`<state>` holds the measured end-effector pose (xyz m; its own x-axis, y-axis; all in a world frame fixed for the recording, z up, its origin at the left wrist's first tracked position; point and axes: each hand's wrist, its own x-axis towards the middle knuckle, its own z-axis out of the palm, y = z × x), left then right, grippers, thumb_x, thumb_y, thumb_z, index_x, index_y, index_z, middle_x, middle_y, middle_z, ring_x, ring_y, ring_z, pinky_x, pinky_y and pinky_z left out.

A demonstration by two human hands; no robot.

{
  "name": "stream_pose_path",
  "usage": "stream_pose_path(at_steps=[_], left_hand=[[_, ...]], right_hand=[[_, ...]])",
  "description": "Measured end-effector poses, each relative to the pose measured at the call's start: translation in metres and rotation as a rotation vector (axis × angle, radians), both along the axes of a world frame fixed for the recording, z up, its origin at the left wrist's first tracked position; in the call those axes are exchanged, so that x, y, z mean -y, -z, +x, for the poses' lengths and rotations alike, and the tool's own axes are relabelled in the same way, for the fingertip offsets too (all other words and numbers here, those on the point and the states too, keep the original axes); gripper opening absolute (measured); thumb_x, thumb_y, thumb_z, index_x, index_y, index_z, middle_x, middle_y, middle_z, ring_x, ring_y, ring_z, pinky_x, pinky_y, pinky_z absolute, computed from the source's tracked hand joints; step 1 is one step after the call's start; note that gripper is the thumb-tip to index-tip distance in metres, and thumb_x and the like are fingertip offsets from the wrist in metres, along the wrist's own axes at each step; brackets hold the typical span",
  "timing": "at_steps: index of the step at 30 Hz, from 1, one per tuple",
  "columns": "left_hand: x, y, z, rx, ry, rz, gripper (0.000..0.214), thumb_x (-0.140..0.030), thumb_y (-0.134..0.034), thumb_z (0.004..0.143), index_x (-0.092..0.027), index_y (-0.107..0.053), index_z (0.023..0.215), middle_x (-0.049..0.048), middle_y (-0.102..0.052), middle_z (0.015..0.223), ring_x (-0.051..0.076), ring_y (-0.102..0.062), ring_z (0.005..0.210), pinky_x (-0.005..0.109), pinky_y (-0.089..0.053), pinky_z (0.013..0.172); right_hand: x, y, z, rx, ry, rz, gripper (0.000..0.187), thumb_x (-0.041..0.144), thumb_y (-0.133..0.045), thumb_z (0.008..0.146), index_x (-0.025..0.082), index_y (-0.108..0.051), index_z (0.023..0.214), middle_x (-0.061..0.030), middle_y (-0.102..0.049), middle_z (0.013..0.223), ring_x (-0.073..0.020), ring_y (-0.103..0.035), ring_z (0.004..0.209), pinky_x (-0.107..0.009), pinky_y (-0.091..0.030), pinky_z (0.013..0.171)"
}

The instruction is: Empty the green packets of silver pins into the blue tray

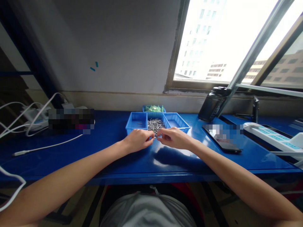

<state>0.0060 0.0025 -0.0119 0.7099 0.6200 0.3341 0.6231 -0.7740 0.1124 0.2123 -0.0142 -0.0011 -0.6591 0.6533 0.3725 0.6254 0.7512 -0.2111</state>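
My left hand (139,140) and my right hand (175,138) meet low over the front of the blue bins, fingertips pinched together. A small, thin metal piece (155,137) shows between them, with both hands' fingers closed on its ends; its exact kind is too small to make out. Just behind, many similar slim metal pieces (156,125) fill the middle bin. The left blue bin (129,122) has one slim piece lying inside. To the right stands another blue bin (184,127), partly covered by my right hand.
A small blue bin of green packets (153,108) stands at the back. A black bottle (213,104), a phone (222,142) and a white power strip (272,137) are on the right. White cables (47,148) spread over the left side of the blue table (106,167).
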Motion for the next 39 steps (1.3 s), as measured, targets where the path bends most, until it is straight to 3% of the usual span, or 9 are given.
stream_pose_path(at_steps=[9,13,19,25,28,34,36,39], left_hand=[[-0.001,-0.015,-0.006,0.01,-0.05,0.165,0.014,-0.024,-0.046,0.083,-0.019,-0.059,0.084,-0.001,-0.061,0.07,0.013,-0.056,0.065,0.022,-0.036,0.059],[-0.008,-0.022,-0.013,-0.003,-0.18,0.285,0.013,-0.024,-0.044,0.084,-0.017,-0.056,0.082,0.0028,-0.06,0.076,0.016,-0.054,0.074,0.024,-0.037,0.06],[-0.019,-0.024,-0.02,-0.017,-0.359,0.226,0.012,-0.025,-0.045,0.082,-0.018,-0.054,0.078,0.0044,-0.06,0.082,0.019,-0.053,0.078,0.027,-0.04,0.064],[-0.019,-0.021,-0.018,-0.028,-0.434,0.227,0.017,-0.026,-0.043,0.083,-0.016,-0.057,0.083,0.0059,-0.062,0.086,0.021,-0.055,0.083,0.03,-0.044,0.068],[-0.018,-0.02,-0.018,-0.006,-0.333,0.306,0.02,-0.024,-0.044,0.083,-0.014,-0.058,0.095,0.0077,-0.061,0.094,0.022,-0.054,0.09,0.032,-0.044,0.076],[-0.007,-0.015,-0.012,-0.108,0.156,0.313,0.023,-0.022,-0.04,0.088,-0.015,-0.058,0.101,0.0061,-0.061,0.093,0.017,-0.056,0.087,0.027,-0.044,0.077],[-0.002,-0.011,-0.008,-0.193,0.238,0.246,0.022,-0.023,-0.04,0.088,-0.017,-0.058,0.098,0.004,-0.062,0.087,0.016,-0.058,0.079,0.025,-0.044,0.069],[0.001,-0.005,-0.005,-0.277,0.258,0.146,0.018,-0.024,-0.043,0.086,-0.018,-0.059,0.089,0.0021,-0.063,0.082,0.015,-0.06,0.074,0.023,-0.042,0.062]], right_hand=[[-0.01,0.002,0.008,0.126,0.109,-0.089,0.019,0.026,-0.047,0.086,0.019,-0.061,0.096,0.0002,-0.061,0.059,-0.01,-0.05,0.051,-0.021,-0.032,0.052],[-0.015,0.006,0.011,0.227,0.154,-0.167,0.024,0.03,-0.046,0.086,0.018,-0.061,0.1,-0.0024,-0.063,0.061,-0.0114,-0.052,0.049,-0.021,-0.031,0.048],[-0.012,0.003,0.009,0.294,0.181,-0.168,0.028,0.033,-0.044,0.087,0.018,-0.062,0.103,-0.0042,-0.066,0.065,-0.0133,-0.057,0.054,-0.021,-0.031,0.049],[-0.012,0.004,0.009,0.332,0.179,-0.131,0.028,0.031,-0.042,0.088,0.018,-0.063,0.102,-0.0035,-0.065,0.064,-0.0138,-0.058,0.055,-0.021,-0.032,0.051],[-0.014,0.007,0.011,0.309,0.183,-0.148,0.028,0.03,-0.042,0.088,0.018,-0.061,0.105,-0.0031,-0.066,0.065,-0.0136,-0.058,0.056,-0.021,-0.033,0.052],[-0.016,0.009,0.011,0.333,0.198,-0.114,0.027,0.028,-0.044,0.086,0.019,-0.061,0.105,-0.0031,-0.066,0.065,-0.0153,-0.06,0.058,-0.022,-0.032,0.053],[-0.015,0.008,0.011,0.339,0.206,-0.109,0.026,0.027,-0.045,0.086,0.02,-0.062,0.105,-0.0034,-0.067,0.066,-0.016,-0.061,0.061,-0.022,-0.032,0.053],[-0.015,0.007,0.009,0.35,0.221,-0.105,0.026,0.028,-0.045,0.087,0.019,-0.061,0.106,-0.0041,-0.067,0.069,-0.0169,-0.062,0.064,-0.022,-0.033,0.053]])
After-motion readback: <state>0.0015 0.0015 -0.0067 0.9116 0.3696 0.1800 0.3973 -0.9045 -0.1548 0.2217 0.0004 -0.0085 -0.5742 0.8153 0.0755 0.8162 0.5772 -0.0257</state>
